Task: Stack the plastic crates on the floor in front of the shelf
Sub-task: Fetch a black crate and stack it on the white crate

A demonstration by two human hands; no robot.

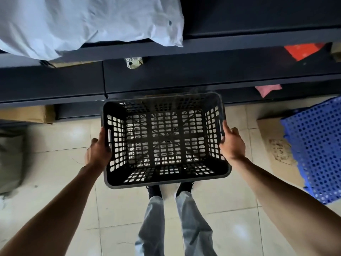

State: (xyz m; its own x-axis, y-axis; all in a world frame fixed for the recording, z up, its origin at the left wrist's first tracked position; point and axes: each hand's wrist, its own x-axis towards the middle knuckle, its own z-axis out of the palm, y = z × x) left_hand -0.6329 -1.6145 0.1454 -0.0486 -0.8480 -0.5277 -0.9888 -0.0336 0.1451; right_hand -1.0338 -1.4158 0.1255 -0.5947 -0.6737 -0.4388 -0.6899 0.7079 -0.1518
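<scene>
A black perforated plastic crate (164,180) hangs upright above the tiled floor, just in front of the dark shelf (166,78). My left hand (98,150) grips its left side wall at the handle slot. My right hand (232,145) grips the right side wall, fingers curled over the rim. The crate is empty, and the floor tiles show through its mesh bottom. My feet stand right below its near edge. A blue perforated crate (317,148) lies tilted on the floor at the far right.
A large white sack (88,21) lies on an upper shelf level. Cardboard boxes sit under the shelf at left (27,113) and beside the blue crate (273,145). A grey bag (11,159) lies at far left. Red and pink packets (302,50) rest on the shelf at right.
</scene>
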